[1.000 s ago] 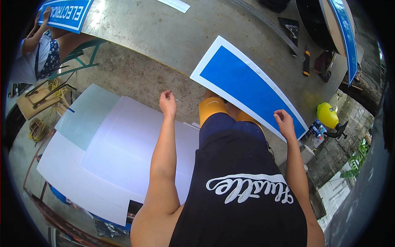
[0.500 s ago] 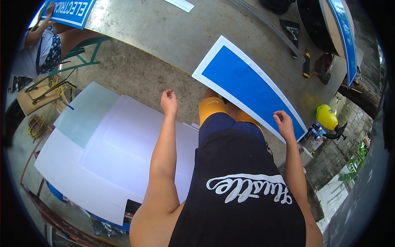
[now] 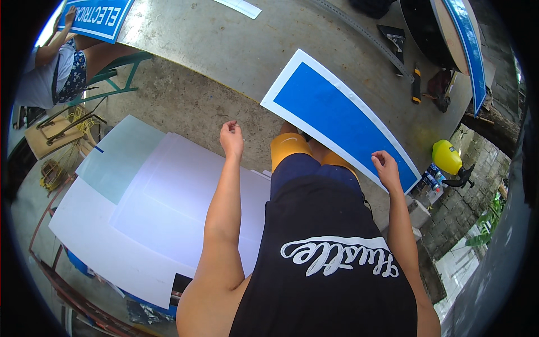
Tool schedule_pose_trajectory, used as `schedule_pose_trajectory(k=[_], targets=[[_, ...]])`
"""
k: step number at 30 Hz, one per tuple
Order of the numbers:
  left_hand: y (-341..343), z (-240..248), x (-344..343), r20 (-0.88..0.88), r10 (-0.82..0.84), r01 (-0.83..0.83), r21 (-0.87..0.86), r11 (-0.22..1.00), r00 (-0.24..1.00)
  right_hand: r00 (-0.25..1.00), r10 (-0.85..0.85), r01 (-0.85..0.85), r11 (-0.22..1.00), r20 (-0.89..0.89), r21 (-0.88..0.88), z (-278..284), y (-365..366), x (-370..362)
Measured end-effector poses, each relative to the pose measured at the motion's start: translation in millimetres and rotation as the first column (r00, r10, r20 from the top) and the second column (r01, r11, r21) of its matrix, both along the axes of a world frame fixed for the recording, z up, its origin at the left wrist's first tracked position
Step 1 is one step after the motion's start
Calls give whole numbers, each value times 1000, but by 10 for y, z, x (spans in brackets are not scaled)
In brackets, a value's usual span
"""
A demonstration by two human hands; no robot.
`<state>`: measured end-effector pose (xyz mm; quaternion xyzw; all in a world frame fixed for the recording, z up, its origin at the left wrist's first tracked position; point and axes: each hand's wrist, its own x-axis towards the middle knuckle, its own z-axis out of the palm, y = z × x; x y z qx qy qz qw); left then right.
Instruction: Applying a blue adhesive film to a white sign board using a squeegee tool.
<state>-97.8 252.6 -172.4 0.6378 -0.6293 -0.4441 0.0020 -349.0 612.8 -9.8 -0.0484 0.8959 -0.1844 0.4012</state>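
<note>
A flat blue sign panel with a white border lies at an angle along the near edge of the metal table, over my knees. My right hand hovers at the panel's near right end, thumb and fingers drawn together; whether it touches the panel I cannot tell. To the left, my left hand is held in the air beside my knee with its fingers curled in, apart from the panel. Anything inside either hand is too small or hidden to make out.
A steel ruler, a black scraper and an orange-black cutter lie beyond the panel. A yellow spray bottle stands at right. White sheets are stacked at left. Another person sits far left by a blue sign.
The surroundings have shifted slightly in view. Both my hands keep nearly the same pose and place, and the blue panel lies as before.
</note>
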Motion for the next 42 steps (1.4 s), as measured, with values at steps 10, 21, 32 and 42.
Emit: schedule_pose_trajectory(k=[10, 21, 32, 42], targets=[[-13, 38, -110, -52, -90, 87, -49, 995, 995, 1000, -2, 2, 1000, -24, -24, -31, 92, 8], [-33, 314, -256, 2, -297, 294, -152, 944, 955, 986, -166, 166, 982, 2, -86, -130, 324, 211], [782, 872, -837, 195, -660, 641, -538, 547, 726, 957, -288, 277, 926, -8, -257, -478, 1349, 668], [2065, 1020, -1177, 263, -868, 795, -567, 214, 421, 889, -451, 408, 858, -79, -312, -612, 2573, 1076]])
